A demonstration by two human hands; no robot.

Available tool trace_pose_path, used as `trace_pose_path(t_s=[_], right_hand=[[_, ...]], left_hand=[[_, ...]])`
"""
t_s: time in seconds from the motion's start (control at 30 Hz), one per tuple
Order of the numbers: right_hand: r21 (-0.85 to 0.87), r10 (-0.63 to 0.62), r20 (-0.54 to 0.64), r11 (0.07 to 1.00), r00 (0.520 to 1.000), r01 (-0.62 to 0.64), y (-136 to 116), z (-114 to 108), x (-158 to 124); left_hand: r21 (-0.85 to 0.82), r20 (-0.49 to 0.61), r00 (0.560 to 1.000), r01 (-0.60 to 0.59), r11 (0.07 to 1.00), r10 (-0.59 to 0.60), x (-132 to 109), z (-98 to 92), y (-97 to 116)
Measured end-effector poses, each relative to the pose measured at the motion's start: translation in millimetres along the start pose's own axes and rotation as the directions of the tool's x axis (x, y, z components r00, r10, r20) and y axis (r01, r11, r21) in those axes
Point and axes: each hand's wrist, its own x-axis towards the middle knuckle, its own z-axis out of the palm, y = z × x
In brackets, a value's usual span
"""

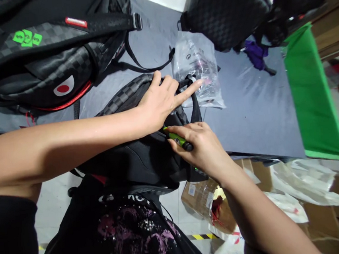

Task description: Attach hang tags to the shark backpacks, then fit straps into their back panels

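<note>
A black backpack [136, 154] with a grey checkered panel lies at the table's near edge, against my body. My left hand [162, 99] rests across its top, fingers curled onto the bag and one finger stretched out to the right. Just below it, my right hand [199, 144] is closed around a small green-and-black handled tool [176, 139], whose tip points toward the bag under my left wrist. That tip is hidden, so I cannot tell the tool's kind. Beside my left fingers stands the bag's black carry loop [195, 104].
Another checkered backpack [61, 65] with green stickers fills the upper left. A clear plastic packet [196, 68] lies behind my hands, near a dark checkered bag [227, 11]. Purple cloth [257, 54] and a green bin [315, 97] are rightward; cardboard boxes [198, 198] sit below.
</note>
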Motion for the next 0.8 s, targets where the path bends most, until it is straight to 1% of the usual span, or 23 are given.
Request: trace_pose_path(t_s=[0.1, 0.23, 0.43, 0.6, 0.67, 0.8], right_hand=[[-0.067, -0.019, 0.007, 0.998, 1.000, 0.019, -2.1, 0.9, 1.9], [-0.014, -0.025, -0.009, 1.000, 1.000, 0.025, -2.5, 0.9, 3.9], [-0.029, -0.007, 0.016, 1.000, 1.000, 0.008, -3.8, -2.0, 6.3], [-0.038, -0.015, 0.032, 0.999, 0.999, 0.016, -5.6, -3.8, 7.6], [-0.027, -0.021, 0.028, 0.999, 0.999, 0.022, -5.9, -4.6, 7.7], [-0.025, -0.017, 0.054, 1.000, 0.998, 0.018, -6.7, -6.5, 8.7]], left_hand=[[-0.050, -0.019, 1.000, 0.009, 0.999, -0.009, 2.4, 4.7, -0.1], [-0.127, -0.053, 0.999, -0.005, 0.992, -0.002, 4.1, 9.0, -1.4], [-0.070, -0.024, 1.000, -0.002, 0.998, 0.001, 2.8, 8.3, -2.3], [-0.189, -0.073, 0.997, -0.012, 0.982, -0.002, 3.4, 10.8, -2.6], [-0.172, -0.058, 0.998, 0.003, 0.985, -0.013, 4.1, 10.4, -1.9], [-0.086, -0.006, 1.000, 0.021, 0.996, -0.022, 5.3, 7.0, -0.6]])
